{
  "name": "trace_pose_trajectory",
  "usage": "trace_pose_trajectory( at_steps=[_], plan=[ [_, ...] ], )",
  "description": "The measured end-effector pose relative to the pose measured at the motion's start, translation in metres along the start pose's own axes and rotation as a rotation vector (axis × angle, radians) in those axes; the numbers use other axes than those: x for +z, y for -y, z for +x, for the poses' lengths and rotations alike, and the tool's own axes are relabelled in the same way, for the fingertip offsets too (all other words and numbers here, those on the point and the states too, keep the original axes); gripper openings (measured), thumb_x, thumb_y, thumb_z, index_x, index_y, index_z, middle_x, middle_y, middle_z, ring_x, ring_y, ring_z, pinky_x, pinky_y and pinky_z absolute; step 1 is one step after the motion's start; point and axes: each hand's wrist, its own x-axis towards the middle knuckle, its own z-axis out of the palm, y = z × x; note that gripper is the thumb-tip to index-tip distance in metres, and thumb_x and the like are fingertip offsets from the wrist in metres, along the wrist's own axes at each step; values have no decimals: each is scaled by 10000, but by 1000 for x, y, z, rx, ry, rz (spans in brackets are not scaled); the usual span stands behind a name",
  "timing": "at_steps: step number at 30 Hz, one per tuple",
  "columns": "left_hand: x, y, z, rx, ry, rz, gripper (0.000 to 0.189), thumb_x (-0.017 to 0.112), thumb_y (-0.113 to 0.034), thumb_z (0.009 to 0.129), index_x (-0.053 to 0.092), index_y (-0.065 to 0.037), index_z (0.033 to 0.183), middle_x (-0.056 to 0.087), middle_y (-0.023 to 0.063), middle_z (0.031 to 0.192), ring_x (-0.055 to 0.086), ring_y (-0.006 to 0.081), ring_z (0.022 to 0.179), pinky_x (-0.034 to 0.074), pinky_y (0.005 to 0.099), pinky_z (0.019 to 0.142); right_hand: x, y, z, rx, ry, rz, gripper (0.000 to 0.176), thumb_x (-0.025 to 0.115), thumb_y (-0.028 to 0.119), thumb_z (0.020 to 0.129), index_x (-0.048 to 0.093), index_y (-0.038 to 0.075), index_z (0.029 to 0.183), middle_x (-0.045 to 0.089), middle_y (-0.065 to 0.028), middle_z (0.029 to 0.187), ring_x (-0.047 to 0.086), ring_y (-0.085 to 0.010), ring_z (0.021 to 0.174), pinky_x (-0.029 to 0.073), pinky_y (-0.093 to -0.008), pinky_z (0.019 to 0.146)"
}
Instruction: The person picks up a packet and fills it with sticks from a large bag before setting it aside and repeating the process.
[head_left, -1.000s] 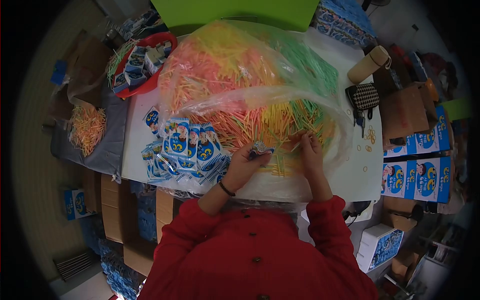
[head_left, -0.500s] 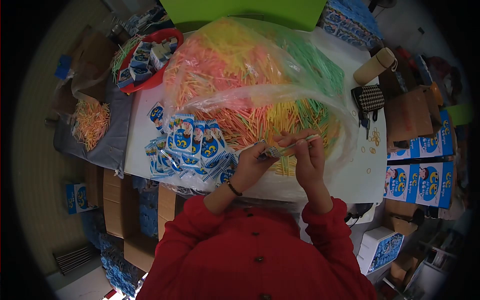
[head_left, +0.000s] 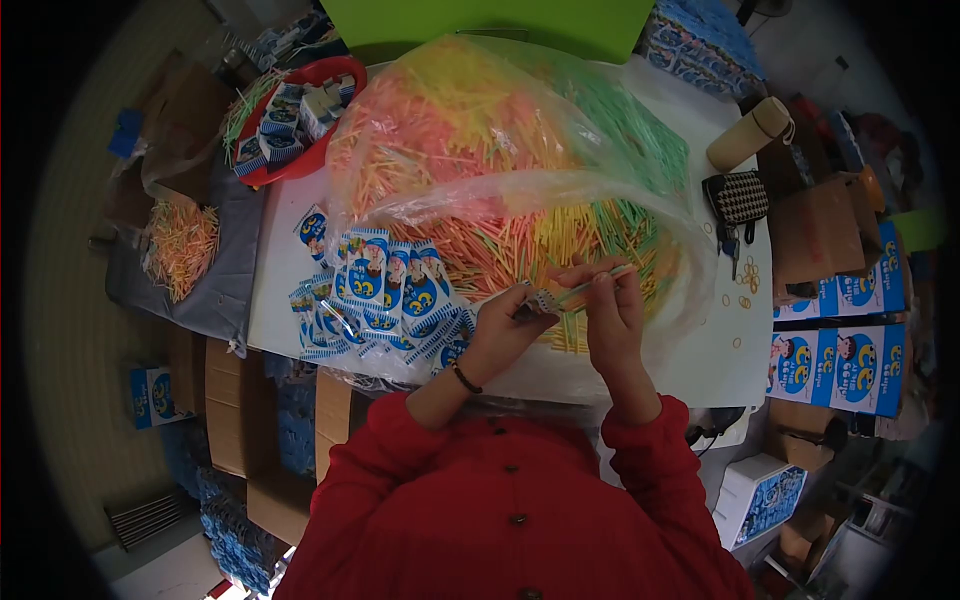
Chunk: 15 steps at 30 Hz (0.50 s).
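Note:
My left hand (head_left: 503,328) is closed around a small blue-and-white printed packet (head_left: 541,301), its end pointing toward my right hand. Between the fingertips of my right hand (head_left: 616,312) are pinched thin pale-green sticks (head_left: 577,294), which reach across to the packet's end. Both hands are over the near edge of a large clear plastic bag (head_left: 540,185) heaped with pink, yellow and green sticks (head_left: 490,245). Left of my left hand lies a pile of flat blue-and-white packets (head_left: 385,290) on the white table (head_left: 275,300).
A red basin (head_left: 335,150) with small packs stands at the back left. More sticks (head_left: 183,245) lie on a grey surface beside the table. To the right are a beige bottle (head_left: 748,133), a checkered pouch (head_left: 740,196), rubber bands (head_left: 748,282) and printed boxes (head_left: 838,368).
My right hand has shifted slightly left, bringing the pinched sticks closer to the packet. My left hand has barely moved and keeps its hold.

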Motion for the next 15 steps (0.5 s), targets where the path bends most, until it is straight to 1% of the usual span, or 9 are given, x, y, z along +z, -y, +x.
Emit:
trace_pose_trajectory(
  at_steps=[2,3,6,8,9,11,12,14,15],
  plan=[
    [7,-7,1,-5,-74,-251,138,717,-85,835,629,-43,932,604,-2,804,519,54,731,442,235,640,-4,-3,1,-34,-11,27,103,381,146,1023,443,64,1023,620,-56,893,623,-179,895,375,-418,1014],
    [5,-4,0,-5,-72,-252,138,717,-85,835,629,-43,932,604,-2,804,519,54,731,442,235,640,-6,-6,0,-35,-12,26,103,381,146,1023,443,64,1023,620,-56,893,623,-179,895,375,-418,1014],
    [-4,10,-2,27,36,-81,126,692,-71,856,623,-39,956,607,-9,834,526,46,758,454,234,671,-18,-20,-3,16,-122,127,90,388,112,1014,445,57,1057,576,-54,886,567,-153,835,410,-380,913],
    [-7,12,-5,-44,76,-90,180,642,-14,878,620,-36,1055,647,4,1032,576,67,948,470,237,836,-32,-32,-2,-75,-207,-440,109,415,66,993,470,39,1083,534,-60,900,511,-151,807,427,-341,798],
    [-7,9,-6,-39,78,-88,180,642,-14,878,620,-36,1055,647,4,1032,576,67,948,470,237,836,-43,-47,-3,-80,-209,-440,109,415,66,993,470,39,1083,534,-60,900,511,-151,807,427,-341,798],
    [-6,1,-6,-89,59,-296,180,640,-4,876,621,-37,1052,656,13,1032,593,80,957,478,240,847,-66,-77,-3,-250,-118,-912,140,444,27,969,501,21,1096,538,-76,955,524,-157,865,441,-299,793],
    [-6,-1,-6,-84,59,-296,180,640,-4,876,621,-37,1052,656,13,1032,593,80,957,478,240,847,-71,-78,-3,-256,-119,-913,140,444,27,969,501,21,1096,538,-76,955,524,-157,865,441,-299,793],
    [-4,-2,-6,-72,27,-400,187,641,7,873,622,-37,1054,662,17,1007,600,83,931,485,240,825,-81,-80,-8,-99,42,-840,135,449,39,970,529,10,1074,575,-80,969,557,-179,901,445,-313,825],
    [-3,3,-8,-78,28,-400,187,641,7,873,622,-37,1054,662,17,1007,600,83,931,485,240,825,-79,-75,-10,-93,41,-840,135,449,39,970,529,10,1074,575,-80,969,557,-179,901,445,-313,825]
  ],
)
